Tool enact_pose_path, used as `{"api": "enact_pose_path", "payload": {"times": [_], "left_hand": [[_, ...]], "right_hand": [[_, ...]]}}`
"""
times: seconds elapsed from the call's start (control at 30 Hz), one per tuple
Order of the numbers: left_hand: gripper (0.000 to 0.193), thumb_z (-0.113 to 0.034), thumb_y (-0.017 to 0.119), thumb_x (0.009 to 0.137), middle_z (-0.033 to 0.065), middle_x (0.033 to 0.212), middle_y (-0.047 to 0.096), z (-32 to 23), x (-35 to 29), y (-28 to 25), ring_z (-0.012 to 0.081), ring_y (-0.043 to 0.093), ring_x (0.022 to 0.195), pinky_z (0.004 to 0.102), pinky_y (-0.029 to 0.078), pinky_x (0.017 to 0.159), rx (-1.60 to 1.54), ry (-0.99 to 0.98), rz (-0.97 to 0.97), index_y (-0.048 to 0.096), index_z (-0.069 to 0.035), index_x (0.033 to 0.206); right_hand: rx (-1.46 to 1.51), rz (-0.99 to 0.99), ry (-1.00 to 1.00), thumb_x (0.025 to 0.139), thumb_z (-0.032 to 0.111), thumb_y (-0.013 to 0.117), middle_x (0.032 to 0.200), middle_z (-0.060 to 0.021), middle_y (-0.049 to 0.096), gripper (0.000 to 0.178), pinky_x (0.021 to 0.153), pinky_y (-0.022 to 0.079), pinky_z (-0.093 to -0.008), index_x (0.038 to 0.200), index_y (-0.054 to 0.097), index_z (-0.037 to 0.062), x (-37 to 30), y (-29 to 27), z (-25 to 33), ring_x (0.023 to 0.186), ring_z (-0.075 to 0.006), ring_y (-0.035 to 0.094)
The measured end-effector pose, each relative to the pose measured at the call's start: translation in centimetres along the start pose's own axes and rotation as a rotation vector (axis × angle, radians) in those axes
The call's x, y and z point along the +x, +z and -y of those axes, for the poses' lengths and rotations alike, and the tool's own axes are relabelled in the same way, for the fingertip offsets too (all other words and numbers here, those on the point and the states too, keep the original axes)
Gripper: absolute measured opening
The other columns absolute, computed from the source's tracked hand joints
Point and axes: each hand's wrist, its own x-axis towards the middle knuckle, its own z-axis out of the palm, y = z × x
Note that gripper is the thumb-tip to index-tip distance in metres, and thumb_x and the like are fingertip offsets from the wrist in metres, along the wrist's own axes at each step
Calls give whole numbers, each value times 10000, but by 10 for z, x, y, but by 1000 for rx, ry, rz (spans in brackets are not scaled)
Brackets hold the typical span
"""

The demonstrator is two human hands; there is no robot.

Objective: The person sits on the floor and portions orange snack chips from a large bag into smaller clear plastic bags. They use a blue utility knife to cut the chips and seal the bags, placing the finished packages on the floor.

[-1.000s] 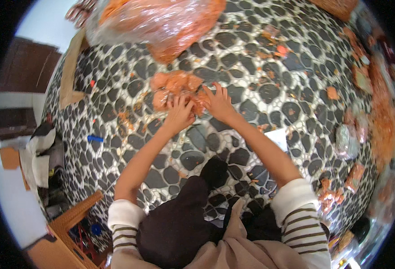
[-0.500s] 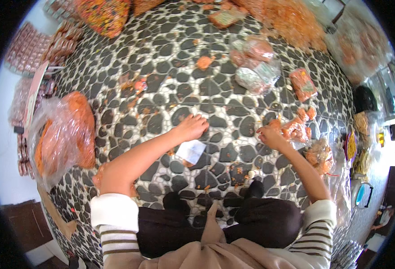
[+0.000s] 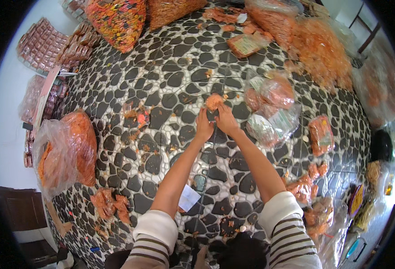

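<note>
A small rounded orange clump (image 3: 213, 101) lies on the dark pebble-patterned floor in front of me. Both arms stretch forward to it. My left hand (image 3: 204, 123) is at its near left side, fingers extended and apart from the thumb, holding nothing I can see. At its near right edge, my right hand (image 3: 226, 117) has its fingertips against the clump, fingers spread from the thumb. The clump's lower side is partly hidden by the fingers. To the right of my hands sits a clear plastic bag (image 3: 276, 121) with orange packs inside.
A white paper piece (image 3: 189, 198) lies beside my left forearm. Full orange bags (image 3: 83, 145) stand at left, with a multicoloured bag (image 3: 117, 24) at the far left. Orange packs (image 3: 321, 136) lie at right. A large orange heap (image 3: 323, 51) is at the far right. Crumbs dot the floor.
My hands, apart before, have come together and reached forward to the orange clump. My right hand has left the small orange bags at the right. The view has tipped farther forward.
</note>
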Motion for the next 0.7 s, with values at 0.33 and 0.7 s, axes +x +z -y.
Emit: {"api": "enact_pose_path", "payload": {"times": [0.33,0.7], "left_hand": [[462,10,460,808,134,1043,603,6,-4,14,224,410,1135,392,311,942,-262,-310,45,383,-49,1259],[527,-191,601,811,151,1099,548,14,43,10,282,539,912,377,401,837,-127,-44,-70,383,-1,1252]], "right_hand": [[369,-169,10,734,-61,492,1118,-170,488,537,913,351,-400,1254,389,23,-19,47,1,1072,-351,402],[427,-234,183,743,-33,488,1086,-181,534,462,888,381,-354,1202,444,-2,32,20,-20,997,-328,496]]}}
